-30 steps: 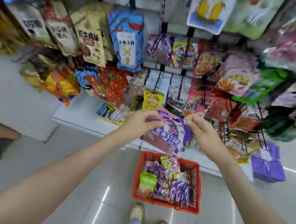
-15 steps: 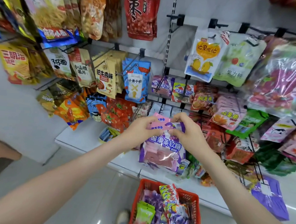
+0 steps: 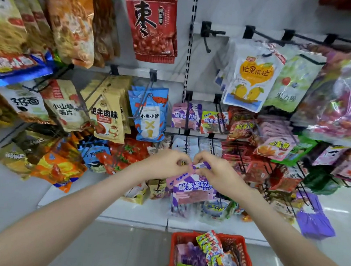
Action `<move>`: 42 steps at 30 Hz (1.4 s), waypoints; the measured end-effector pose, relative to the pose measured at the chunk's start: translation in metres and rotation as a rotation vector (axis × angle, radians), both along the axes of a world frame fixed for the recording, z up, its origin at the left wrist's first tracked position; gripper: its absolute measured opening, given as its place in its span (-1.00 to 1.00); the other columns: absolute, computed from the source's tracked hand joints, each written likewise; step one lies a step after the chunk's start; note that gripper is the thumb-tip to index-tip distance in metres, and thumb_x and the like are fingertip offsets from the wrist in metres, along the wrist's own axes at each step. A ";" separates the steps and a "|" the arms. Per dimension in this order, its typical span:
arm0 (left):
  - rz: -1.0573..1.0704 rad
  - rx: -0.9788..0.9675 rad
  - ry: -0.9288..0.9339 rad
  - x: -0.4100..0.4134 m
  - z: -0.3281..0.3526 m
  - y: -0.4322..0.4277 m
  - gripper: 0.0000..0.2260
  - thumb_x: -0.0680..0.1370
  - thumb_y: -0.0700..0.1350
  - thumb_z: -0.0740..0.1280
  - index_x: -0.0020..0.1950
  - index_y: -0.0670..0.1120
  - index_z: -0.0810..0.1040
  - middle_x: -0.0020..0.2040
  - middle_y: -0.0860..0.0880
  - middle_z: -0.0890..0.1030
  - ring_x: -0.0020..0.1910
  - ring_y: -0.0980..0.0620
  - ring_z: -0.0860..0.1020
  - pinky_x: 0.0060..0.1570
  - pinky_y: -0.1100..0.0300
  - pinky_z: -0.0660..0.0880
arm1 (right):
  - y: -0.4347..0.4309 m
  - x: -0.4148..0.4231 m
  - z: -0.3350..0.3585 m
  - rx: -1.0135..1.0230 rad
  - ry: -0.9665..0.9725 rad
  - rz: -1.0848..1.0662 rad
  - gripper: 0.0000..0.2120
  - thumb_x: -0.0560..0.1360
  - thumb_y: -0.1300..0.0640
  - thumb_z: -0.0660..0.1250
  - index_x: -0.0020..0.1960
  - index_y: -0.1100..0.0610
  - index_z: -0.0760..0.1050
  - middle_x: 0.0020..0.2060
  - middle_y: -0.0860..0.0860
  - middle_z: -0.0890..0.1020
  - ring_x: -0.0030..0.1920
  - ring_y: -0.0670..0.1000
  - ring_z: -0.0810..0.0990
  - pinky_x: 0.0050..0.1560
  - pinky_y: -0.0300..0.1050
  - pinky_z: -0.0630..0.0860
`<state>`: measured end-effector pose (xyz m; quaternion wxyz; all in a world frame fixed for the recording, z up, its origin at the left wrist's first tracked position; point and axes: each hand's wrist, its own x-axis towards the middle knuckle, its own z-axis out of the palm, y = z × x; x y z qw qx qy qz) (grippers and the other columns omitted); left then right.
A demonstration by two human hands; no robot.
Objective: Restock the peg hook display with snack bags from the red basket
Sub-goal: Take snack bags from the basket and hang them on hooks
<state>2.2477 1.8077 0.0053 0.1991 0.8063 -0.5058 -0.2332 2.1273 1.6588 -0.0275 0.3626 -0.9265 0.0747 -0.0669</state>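
Left hand (image 3: 166, 164), right hand (image 3: 215, 171) atop vertical, top-up purple bag (image 3: 193, 191)

- bare black metal peg hook (image 3: 211, 33) up top, open white panel (image 3: 210, 77) below
- glossy red snack bag (image 3: 153, 25) and white mango-print pouch (image 3: 250, 77) hem it in

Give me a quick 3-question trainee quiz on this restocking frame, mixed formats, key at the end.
1. True or false: the red plastic mesh basket on the floor is empty.
2. The purple-and-pink foil snack bag is: A) in the basket; B) pinched at its top by the right hand; C) lying on the floor.
3. What colour is the large foil bag with the big black character, top centre?
Key: 1 false; 2 B; 3 red.
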 end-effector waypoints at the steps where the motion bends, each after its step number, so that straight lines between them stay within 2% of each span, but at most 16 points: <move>1: -0.034 0.029 -0.035 0.003 0.000 -0.004 -0.83 0.60 -0.03 0.24 0.02 -0.05 0.59 -0.35 0.06 0.47 -0.35 0.05 0.43 -0.34 0.15 0.28 | 0.001 0.004 -0.003 -0.007 -0.011 -0.022 -0.77 0.52 0.25 0.31 0.01 -0.06 0.37 -0.08 0.08 0.58 -0.13 0.03 0.59 -0.11 0.00 0.49; 3: -0.066 0.064 -0.069 0.010 -0.002 -0.013 -0.82 0.61 -0.06 0.21 -0.02 -0.12 0.55 -0.35 0.01 0.44 -0.32 0.02 0.40 -0.36 0.13 0.21 | 0.001 0.009 -0.008 -0.003 -0.029 -0.048 -0.79 0.53 0.25 0.29 0.04 -0.02 0.35 -0.07 0.08 0.57 -0.17 -0.02 0.58 -0.13 0.08 0.50; 5: -0.074 0.058 -0.056 0.018 -0.003 -0.017 -0.84 0.60 -0.11 0.20 -0.10 -0.13 0.51 -0.32 -0.03 0.46 -0.31 0.01 0.39 -0.35 0.15 0.21 | -0.002 0.013 -0.013 -0.007 -0.035 -0.081 -0.84 0.54 0.17 0.31 0.06 0.03 0.38 -0.05 0.04 0.55 -0.19 -0.05 0.59 -0.12 0.05 0.52; 8: -0.034 0.019 0.029 0.030 -0.006 -0.019 -0.85 0.59 -0.14 0.21 -0.11 -0.06 0.55 -0.37 0.06 0.44 -0.36 0.14 0.38 -0.37 0.23 0.24 | -0.013 0.021 -0.019 -0.074 -0.035 -0.229 -0.73 0.46 -0.06 0.40 0.01 0.07 0.42 -0.19 -0.14 0.49 -0.25 -0.21 0.52 -0.23 -0.24 0.45; 11: 0.016 -0.022 0.152 0.041 -0.012 -0.020 -0.84 0.58 -0.16 0.23 -0.12 -0.09 0.57 -0.41 0.11 0.44 -0.48 0.28 0.36 -0.46 0.38 0.23 | -0.020 0.032 -0.025 -0.055 0.039 -0.323 -0.65 0.40 -0.14 0.42 -0.03 0.06 0.39 -0.25 -0.11 0.49 -0.25 -0.08 0.47 -0.32 -0.22 0.34; 14: 0.085 -0.017 0.258 0.055 -0.025 -0.020 -0.78 0.59 -0.18 0.24 -0.23 0.03 0.52 -0.50 0.26 0.47 -0.50 0.36 0.38 -0.49 0.46 0.24 | -0.027 0.047 -0.034 0.003 0.104 -0.296 -0.67 0.42 -0.04 0.44 0.07 0.08 0.44 -0.15 0.04 0.57 -0.14 0.05 0.54 -0.23 -0.16 0.42; 16: 0.145 -0.012 0.229 0.069 -0.035 -0.016 -0.75 0.60 -0.14 0.24 -0.25 0.10 0.49 -0.38 0.30 0.49 -0.36 0.36 0.43 -0.40 0.47 0.27 | -0.035 0.053 -0.041 -0.004 0.113 -0.263 -0.72 0.47 0.08 0.41 0.15 0.13 0.53 -0.06 0.11 0.59 -0.02 0.11 0.58 -0.12 -0.18 0.41; 19: 0.230 -0.040 0.117 0.092 -0.049 -0.006 -0.80 0.59 -0.12 0.26 -0.23 0.05 0.52 -0.34 0.21 0.49 -0.33 0.21 0.43 -0.39 0.43 0.28 | -0.049 0.060 -0.052 -0.036 0.083 -0.252 -0.89 0.51 0.28 0.34 -0.06 0.30 0.62 -0.09 0.20 0.63 0.02 0.16 0.59 -0.12 -0.40 0.30; 21: 0.254 -0.032 0.040 0.103 -0.057 -0.002 -0.82 0.58 -0.12 0.28 -0.23 -0.02 0.48 -0.40 0.11 0.44 -0.34 0.09 0.41 -0.37 0.31 0.28 | -0.055 0.073 -0.055 -0.017 0.059 -0.298 -0.88 0.52 0.30 0.31 -0.10 0.30 0.62 -0.12 0.18 0.61 -0.07 0.15 0.56 -0.16 -0.33 0.30; 24: 0.286 -0.008 -0.072 0.116 -0.066 0.002 -0.72 0.57 -0.07 0.29 -0.33 -0.05 0.36 -0.42 0.04 0.38 -0.34 0.00 0.40 -0.33 0.11 0.24 | -0.058 0.103 -0.055 0.052 -0.006 -0.363 -0.87 0.55 0.27 0.27 -0.06 0.28 0.58 -0.10 0.11 0.56 -0.12 0.02 0.48 -0.16 -0.30 0.27; 27: 0.275 0.001 -0.182 0.124 -0.075 0.004 -0.65 0.57 -0.07 0.28 -0.37 0.03 0.25 -0.44 0.08 0.33 -0.34 -0.03 0.39 -0.37 0.10 0.16 | -0.059 0.132 -0.055 0.127 -0.101 -0.380 -0.89 0.55 0.32 0.24 -0.08 0.25 0.54 -0.13 0.08 0.52 -0.08 0.01 0.46 -0.10 -0.28 0.29; 31: 0.258 -0.023 -0.226 0.131 -0.084 0.004 -0.86 0.58 -0.06 0.27 -0.17 -0.05 0.48 -0.29 0.00 0.46 -0.18 -0.12 0.51 -0.32 0.12 0.18 | -0.057 0.151 -0.058 0.170 -0.182 -0.359 -0.81 0.50 0.40 0.24 -0.12 0.13 0.48 -0.17 -0.05 0.51 -0.11 -0.06 0.45 -0.19 -0.42 0.29; 34: 0.214 -0.073 -0.218 0.132 -0.090 0.003 -0.80 0.57 -0.08 0.28 -0.23 -0.07 0.38 -0.29 0.03 0.40 -0.23 -0.06 0.44 -0.31 0.12 0.16 | -0.056 0.154 -0.060 0.169 -0.171 -0.315 -0.68 0.41 0.48 0.25 -0.13 0.06 0.46 -0.21 -0.19 0.49 -0.23 -0.25 0.41 -0.23 -0.59 0.28; 36: 0.182 -0.083 -0.195 0.132 -0.092 0.002 -0.78 0.58 -0.08 0.29 -0.24 -0.04 0.35 -0.30 0.05 0.38 -0.27 0.02 0.35 -0.31 0.12 0.17 | -0.058 0.152 -0.062 0.180 -0.153 -0.290 -0.67 0.42 0.50 0.22 -0.11 0.07 0.48 -0.19 -0.13 0.52 -0.20 -0.34 0.45 -0.21 -0.61 0.28; 39: 0.140 -0.106 -0.139 0.134 -0.092 0.001 -0.78 0.58 -0.07 0.30 -0.25 -0.01 0.36 -0.34 0.09 0.38 -0.28 0.07 0.34 -0.30 0.12 0.23 | -0.065 0.151 -0.065 0.198 -0.186 -0.295 -0.72 0.48 0.49 0.18 0.01 0.22 0.55 -0.09 -0.05 0.53 -0.05 -0.14 0.48 -0.05 -0.61 0.29; 42: 0.110 -0.124 -0.115 0.135 -0.093 -0.003 -0.82 0.58 -0.06 0.31 -0.20 -0.08 0.50 -0.33 0.11 0.39 -0.28 0.10 0.35 -0.26 0.12 0.30 | -0.071 0.158 -0.069 0.215 -0.187 -0.347 -0.83 0.55 0.36 0.22 -0.02 0.17 0.55 -0.16 -0.14 0.53 -0.12 -0.12 0.48 -0.11 -0.54 0.33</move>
